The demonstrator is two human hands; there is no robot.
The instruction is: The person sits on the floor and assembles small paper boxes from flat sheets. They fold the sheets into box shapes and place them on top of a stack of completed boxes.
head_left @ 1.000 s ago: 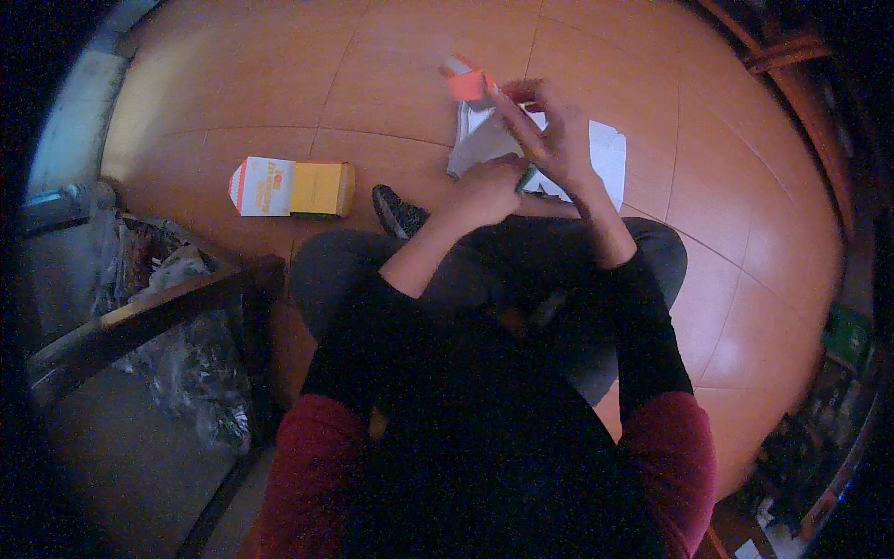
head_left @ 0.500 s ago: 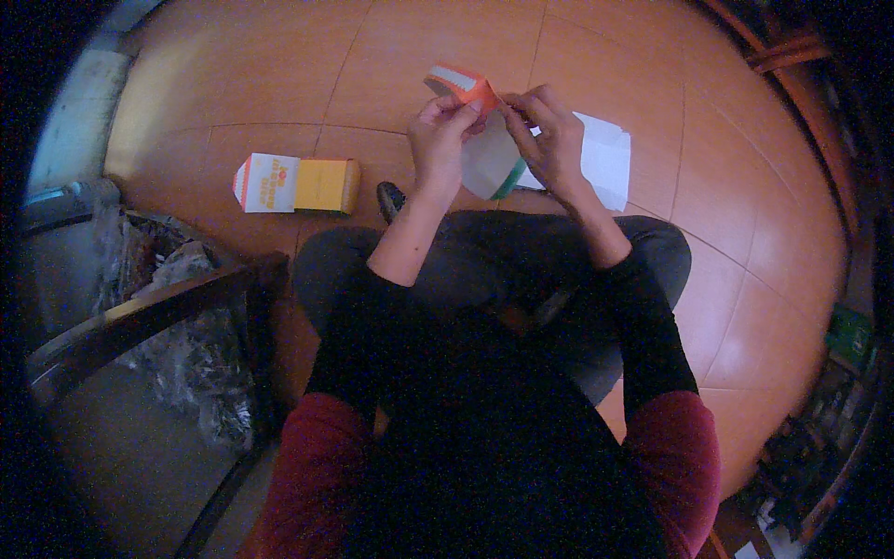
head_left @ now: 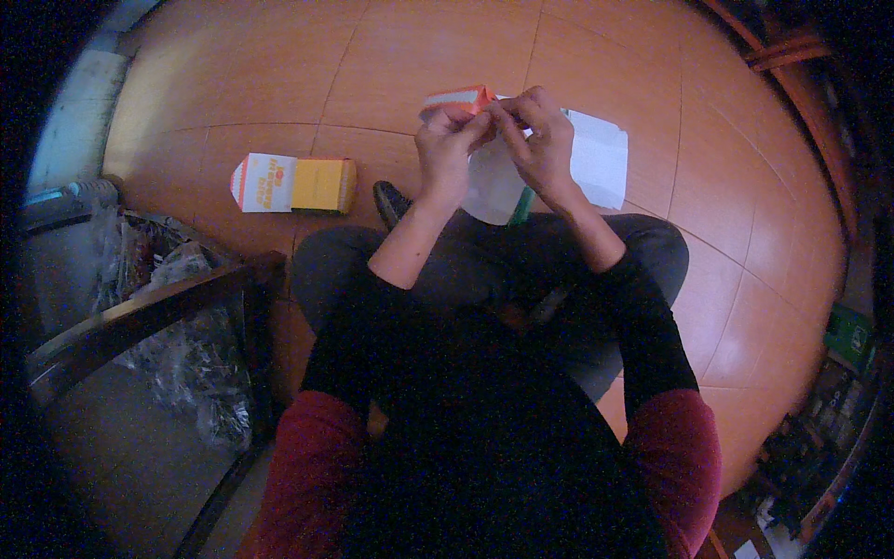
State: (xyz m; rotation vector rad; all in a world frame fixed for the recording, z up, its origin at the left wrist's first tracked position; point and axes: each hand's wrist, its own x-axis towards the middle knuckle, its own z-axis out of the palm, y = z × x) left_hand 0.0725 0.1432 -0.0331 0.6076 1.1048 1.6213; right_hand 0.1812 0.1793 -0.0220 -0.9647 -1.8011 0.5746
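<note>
Between my hands is a small cardboard carton (head_left: 495, 182), partly opened out, with a plain grey panel, a green edge and an orange-and-white striped end. My left hand (head_left: 442, 163) grips it near the orange end. At the orange corner, the thumb and fingers of my right hand (head_left: 542, 140) pinch together close to my left fingertips. My fingers hide just what part they press. Beyond my right wrist a white sheet of card or paper (head_left: 599, 158) lies on the floor. To the left rests a second carton (head_left: 293, 184), white and yellow with orange print and a striped end.
I sit cross-legged on an orange tiled floor (head_left: 419, 51). A dark-framed chair (head_left: 140, 307) with a crumpled clear plastic bag (head_left: 200, 345) stands at my left. On the right edge are a green box (head_left: 847, 335) and dark clutter; a wooden rail (head_left: 810, 130) runs at far right.
The carton has come lower and tilted, its orange end now nearer level. My hands have drawn closer together, the right one moving slightly left toward the left fingertips.
</note>
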